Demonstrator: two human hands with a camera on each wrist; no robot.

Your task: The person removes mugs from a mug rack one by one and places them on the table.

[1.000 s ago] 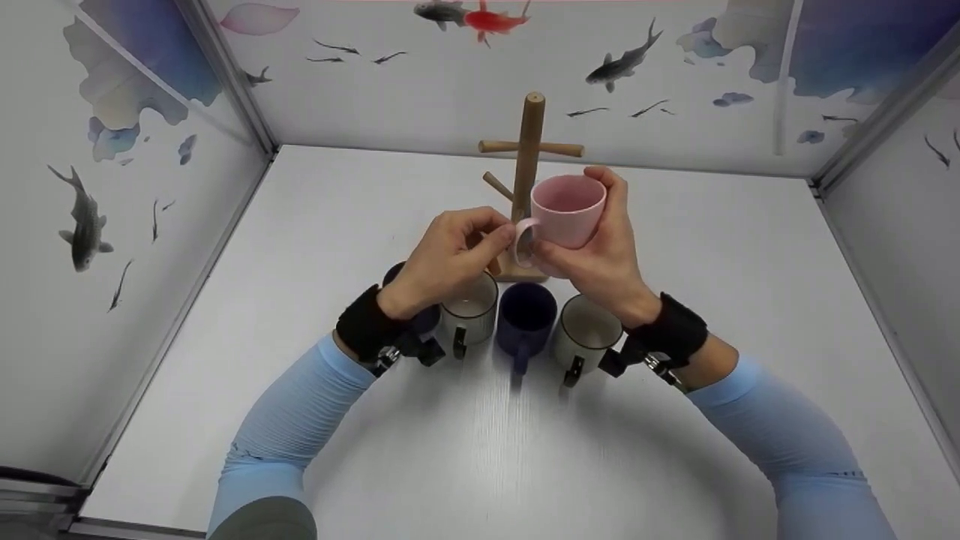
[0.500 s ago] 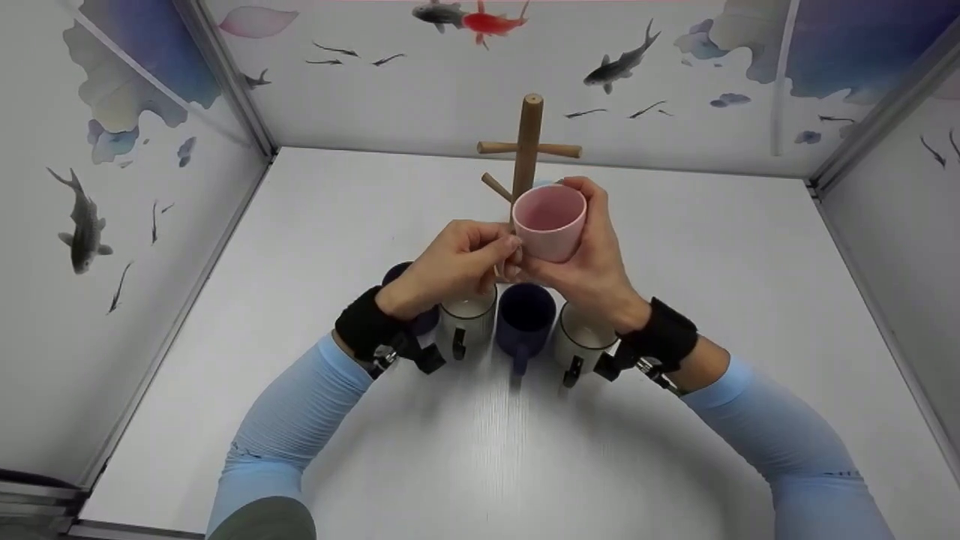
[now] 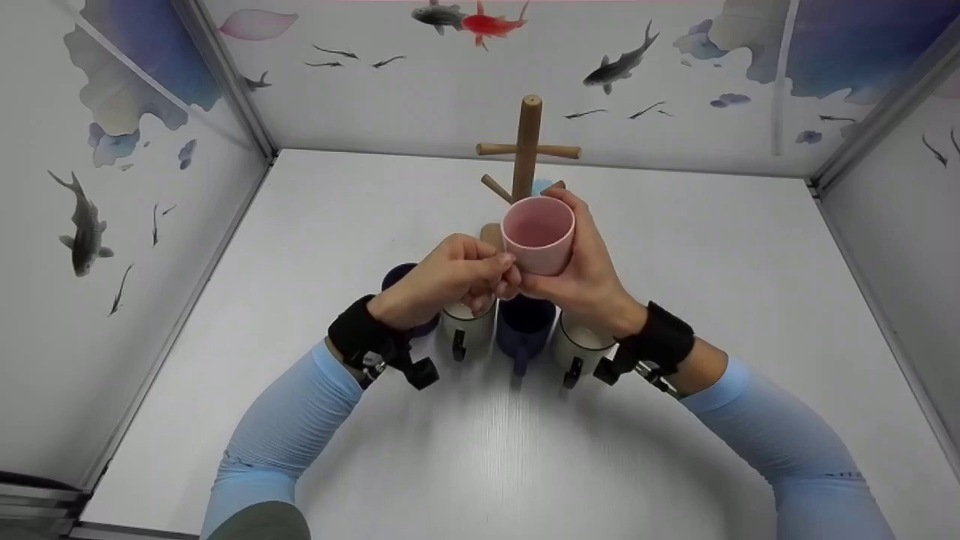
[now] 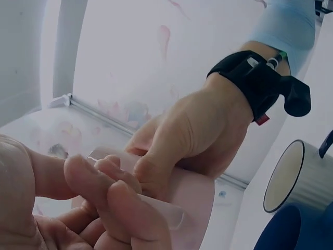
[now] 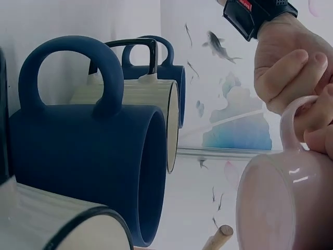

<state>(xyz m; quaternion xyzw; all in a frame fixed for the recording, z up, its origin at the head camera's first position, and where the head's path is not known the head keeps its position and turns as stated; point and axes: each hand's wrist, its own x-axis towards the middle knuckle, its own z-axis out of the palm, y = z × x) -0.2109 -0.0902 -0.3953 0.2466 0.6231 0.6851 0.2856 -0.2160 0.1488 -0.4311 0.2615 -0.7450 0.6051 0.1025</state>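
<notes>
Both hands hold a pink mug [image 3: 541, 261] in the air, in front of a wooden mug tree [image 3: 528, 150]. Its opening tips up toward the head camera. Around the far and right side of the mug curls the right hand [image 3: 592, 281]. The left hand [image 3: 454, 279] pinches the handle at the mug's left; in the right wrist view the handle [image 5: 289, 122] shows with left-hand fingers at its loop. Below the hands stand a blue mug [image 3: 525, 337], two white mugs with dark rims and handles, and a dark blue mug [image 3: 397, 277] mostly covered by the left hand.
The left white mug [image 3: 466, 328] and right white mug [image 3: 581, 349] flank the blue one in a close row, handles toward the person. Pegs [image 3: 495, 187] stick out from the mug tree. A small light-blue patch [image 3: 541, 185] shows behind its post. Printed walls enclose the white table [image 3: 480, 465].
The pink mug has come down and left, nearer the person, and its handle has turned under the left fingers. Both hands moved with it. The row of mugs has not moved.
</notes>
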